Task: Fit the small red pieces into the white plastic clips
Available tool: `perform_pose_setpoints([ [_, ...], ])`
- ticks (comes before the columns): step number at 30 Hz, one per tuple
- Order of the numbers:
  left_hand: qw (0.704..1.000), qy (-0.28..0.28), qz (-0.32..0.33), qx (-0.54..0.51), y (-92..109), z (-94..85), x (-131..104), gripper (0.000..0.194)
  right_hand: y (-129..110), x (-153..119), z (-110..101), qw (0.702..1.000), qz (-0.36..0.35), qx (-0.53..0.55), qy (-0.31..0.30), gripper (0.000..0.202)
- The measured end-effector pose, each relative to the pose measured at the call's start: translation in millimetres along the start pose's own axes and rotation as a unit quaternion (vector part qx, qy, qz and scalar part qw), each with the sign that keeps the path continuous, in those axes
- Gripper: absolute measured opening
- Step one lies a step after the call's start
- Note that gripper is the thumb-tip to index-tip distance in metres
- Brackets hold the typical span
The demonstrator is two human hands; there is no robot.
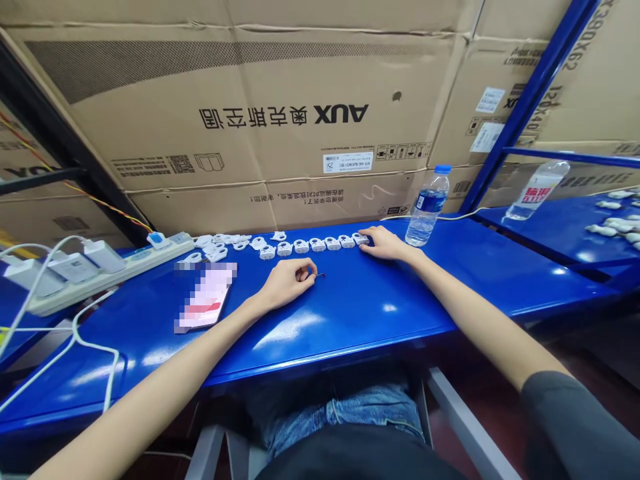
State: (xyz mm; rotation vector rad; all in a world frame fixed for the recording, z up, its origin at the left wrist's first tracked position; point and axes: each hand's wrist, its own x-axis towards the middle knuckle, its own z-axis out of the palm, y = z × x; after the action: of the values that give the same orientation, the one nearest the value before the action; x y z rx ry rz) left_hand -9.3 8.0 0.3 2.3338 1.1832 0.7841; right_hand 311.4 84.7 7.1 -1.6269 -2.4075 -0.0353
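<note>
On the blue table (350,320), several small white plastic parts (301,246) stand in a row near the cardboard. My right hand (383,243) is at the right end of that row, its fingers closed on the last white part (358,237). My left hand (289,281) rests in front of the row with thumb and fingers pinched together. A small dark thin piece (321,275) sticks out from its fingertips. More white parts (220,244) lie in a loose pile at the row's left.
A phone (207,297) lies left of my left hand. A power strip (150,257) with chargers and white cables runs along the left. One water bottle (427,207) stands behind my right forearm, another (537,190) farther right. Large cardboard boxes (300,73) line the back.
</note>
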Motion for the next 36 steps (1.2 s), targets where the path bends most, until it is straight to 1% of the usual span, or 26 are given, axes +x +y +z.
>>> perform_pose_setpoints([
  [4,1.000,-0.004,0.005,0.017,0,-0.3,0,0.013,1,2,4,1.000,-0.001,0.009,-0.005,0.057],
  [8,1.000,-0.007,0.004,0.026,2,-1.0,-1,0.013,4,5,7,1.000,-0.019,0.023,-0.004,0.062],
  [11,0.999,-0.008,0.002,0.032,5,-1.4,-1,0.014,4,6,10,0.998,-0.039,0.043,0.014,0.069],
  [14,0.999,-0.006,0.004,0.041,6,-1.6,-2,0.014,-2,7,12,0.995,-0.066,0.064,0.039,0.073],
  [18,0.999,-0.002,0.008,0.039,6,-1.0,-2,0.014,-12,9,15,0.994,-0.088,0.052,0.044,0.072],
  [24,0.999,-0.001,0.014,0.048,5,-0.4,-2,0.012,-18,11,18,0.995,-0.067,0.058,0.035,0.067],
  [27,0.999,0.000,0.008,0.046,6,-0.9,-2,0.011,-18,12,19,0.995,-0.067,0.063,0.043,0.066],
  [31,0.999,0.010,0.000,0.045,7,-1.5,-2,0.010,-19,12,16,0.992,-0.067,0.071,0.082,0.064],
  [34,0.999,0.024,-0.005,0.042,6,-1.0,-1,0.010,-26,10,11,0.985,-0.072,0.077,0.133,0.060],
  [36,0.999,0.035,-0.010,0.032,4,-0.3,-1,0.011,-34,8,8,0.979,-0.082,0.078,0.167,0.061],
])
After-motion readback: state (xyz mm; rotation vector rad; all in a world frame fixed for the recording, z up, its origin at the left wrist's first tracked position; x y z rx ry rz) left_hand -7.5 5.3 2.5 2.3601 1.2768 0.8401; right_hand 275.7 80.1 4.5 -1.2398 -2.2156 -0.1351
